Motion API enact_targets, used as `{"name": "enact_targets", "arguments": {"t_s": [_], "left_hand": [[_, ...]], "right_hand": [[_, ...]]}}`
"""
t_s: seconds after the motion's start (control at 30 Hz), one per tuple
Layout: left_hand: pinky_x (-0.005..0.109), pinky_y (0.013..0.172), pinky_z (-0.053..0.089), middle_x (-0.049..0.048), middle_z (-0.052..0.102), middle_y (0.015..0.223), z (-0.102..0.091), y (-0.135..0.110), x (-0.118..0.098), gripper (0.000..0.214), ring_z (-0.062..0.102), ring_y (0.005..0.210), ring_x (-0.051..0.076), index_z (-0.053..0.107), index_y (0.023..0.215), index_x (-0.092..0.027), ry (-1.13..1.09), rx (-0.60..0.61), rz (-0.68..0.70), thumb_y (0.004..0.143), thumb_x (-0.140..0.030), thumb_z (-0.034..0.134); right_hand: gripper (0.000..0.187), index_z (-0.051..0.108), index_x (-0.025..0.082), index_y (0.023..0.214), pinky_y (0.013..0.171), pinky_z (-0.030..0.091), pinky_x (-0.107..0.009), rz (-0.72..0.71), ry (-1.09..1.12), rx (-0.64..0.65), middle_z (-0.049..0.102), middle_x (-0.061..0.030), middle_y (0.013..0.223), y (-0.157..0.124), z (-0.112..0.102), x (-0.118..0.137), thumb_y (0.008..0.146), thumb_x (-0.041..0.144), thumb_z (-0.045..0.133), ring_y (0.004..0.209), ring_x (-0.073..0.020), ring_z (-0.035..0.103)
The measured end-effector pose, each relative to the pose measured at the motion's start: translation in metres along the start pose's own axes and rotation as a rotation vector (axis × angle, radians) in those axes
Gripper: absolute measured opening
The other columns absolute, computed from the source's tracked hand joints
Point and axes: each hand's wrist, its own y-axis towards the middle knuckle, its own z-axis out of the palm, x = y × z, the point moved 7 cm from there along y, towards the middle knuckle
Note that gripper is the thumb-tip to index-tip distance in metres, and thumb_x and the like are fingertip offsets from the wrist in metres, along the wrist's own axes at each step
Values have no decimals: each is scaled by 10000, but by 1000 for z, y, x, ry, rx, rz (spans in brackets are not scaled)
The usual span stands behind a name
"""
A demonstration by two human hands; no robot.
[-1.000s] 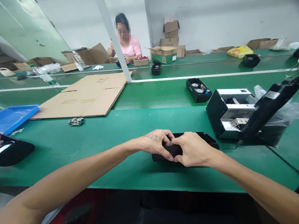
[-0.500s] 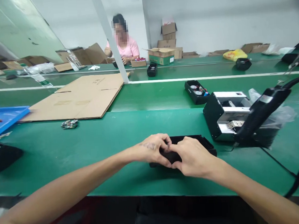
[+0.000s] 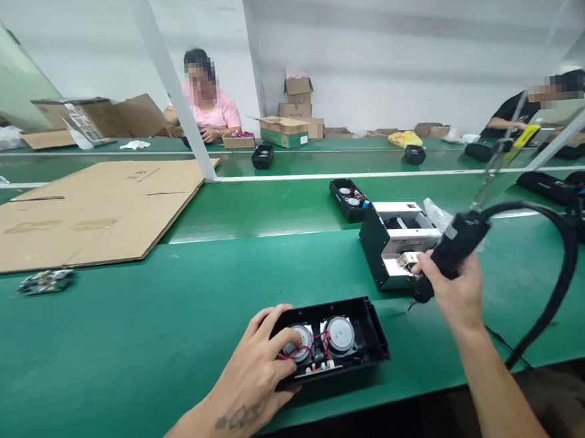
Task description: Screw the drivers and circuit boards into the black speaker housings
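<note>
On the green bench in front of me sits a black speaker housing (image 3: 365, 357), its open side up. Inside are two round silver speakers (image 3: 341, 334), red and black wires and a small circuit board (image 3: 319, 368) along the near wall. My left hand (image 3: 265, 361) grips the housing's left end, fingers over the rim and reaching onto the left speaker, thumb at the near side. My right hand (image 3: 461, 294) is wrapped round a black electric screwdriver (image 3: 452, 248), its bit pointing down and left, to the right of the housing and apart from it. A thick black cable hangs from the tool.
Behind the screwdriver stands a black-and-white screw feeder (image 3: 392, 245). Another speaker housing (image 3: 350, 199) lies beyond it. Flat cardboard (image 3: 96, 206) and a circuit board cluster (image 3: 47, 281) lie left. Two people work across the bench; black cases (image 3: 545, 188) lie far right.
Both hands were together over the housing; now the left grips its left end and the right has moved away and taken hold of the screwdriver. The housing's inside shows now. The view has turned right.
</note>
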Motion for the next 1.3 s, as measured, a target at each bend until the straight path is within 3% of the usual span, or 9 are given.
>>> {"name": "enact_targets", "arguments": {"t_s": [0.17,0.33,0.4,0.6,0.73,0.83,0.97,1.13,1.3], "left_hand": [[533,1219,388,1,735,1142,5,3,9,176,480,1493,370,766,809,-280,-14,-82,-7,761,-261,934],[537,1172,433,27,733,1140,14,17,18,159,518,1449,394,804,803,-278,61,-78,-24,757,-311,952],[539,1178,438,31,738,1151,15,24,20,165,527,1443,394,811,808,-272,66,-47,-25,757,-320,960],[536,1186,451,29,745,1159,6,35,19,154,527,1442,386,828,822,-277,29,4,-34,765,-316,965],[581,1176,455,26,750,1165,3,36,15,138,525,1448,399,828,845,-272,0,56,-57,782,-270,951],[612,1184,441,31,751,1153,3,36,13,143,514,1457,414,812,799,-252,-8,48,-68,772,-249,952],[604,1184,430,32,746,1139,5,36,13,159,519,1447,411,796,787,-242,-17,14,-56,767,-244,954],[573,1190,388,17,736,1147,11,33,19,177,504,1453,391,775,794,-248,-35,-13,-34,764,-243,950],[543,1213,337,16,728,1149,18,28,25,213,469,1481,380,737,762,-241,-25,-58,4,769,-282,946]], "right_hand": [[490,597,230,1146,505,431,-261,104,282,174,572,111,611,-15,18,8,818,436,897,453,-117,512],[446,562,251,1090,507,458,-272,-267,292,-152,562,128,583,19,-6,60,838,456,868,422,-114,510],[428,561,247,1043,487,454,-275,-311,254,-201,563,122,581,31,-4,69,833,474,858,413,-121,520],[394,544,242,850,467,435,-271,-101,140,122,552,100,530,38,28,62,789,402,899,421,-114,507],[335,558,246,941,438,395,-253,37,352,435,529,120,531,-8,53,78,850,336,868,396,-97,457],[292,568,273,1131,430,394,-241,-8,544,481,525,139,570,-43,61,105,935,302,782,381,-89,449],[382,573,281,1251,476,463,-269,-105,539,356,593,124,621,-48,57,119,942,303,797,423,-109,530],[361,616,227,969,524,487,-277,-228,410,-97,613,88,606,12,13,102,824,361,918,461,-111,552],[443,570,244,889,472,469,-265,-220,292,-93,536,116,524,55,8,75,754,428,950,403,-108,498]]}}
